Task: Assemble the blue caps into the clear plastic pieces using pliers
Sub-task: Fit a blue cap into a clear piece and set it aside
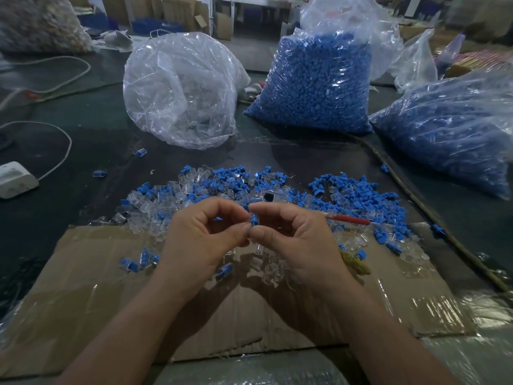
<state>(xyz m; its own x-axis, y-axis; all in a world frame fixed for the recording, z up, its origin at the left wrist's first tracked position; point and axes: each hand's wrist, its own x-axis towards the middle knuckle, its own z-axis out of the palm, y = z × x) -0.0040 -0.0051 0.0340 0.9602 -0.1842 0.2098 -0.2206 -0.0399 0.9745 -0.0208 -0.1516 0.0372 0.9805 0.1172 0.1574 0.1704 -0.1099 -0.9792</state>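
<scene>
I pinch one blue cap [254, 218] between the fingertips of both hands, held just above the near edge of the loose pile: my left hand [205, 234] closes thumb and forefinger on it from one side, and my right hand [294, 240] does the same from the other. Whether a clear piece sits with it I cannot tell. Beneath and beyond my hands lies the pile [249, 187] of blue caps mixed with clear plastic pieces. It spreads across the far edge of a flat sheet of cardboard [111, 273] and onto the dark table [83, 151]. The red handle of the pliers [349, 220] pokes out of the pile just to the right of my right hand. Further back stand three plastic bags: a clear bag [180, 90] part filled with clear pieces, an upright bag [316, 84] packed with blue caps, and a slumped bag [449, 129] of blue caps at the right. A white power block [14, 179] with its cable lies at the left edge of the table, and a rope [416, 201] runs along the right. Cardboard boxes [222, 23] stand in the dim room behind.
</scene>
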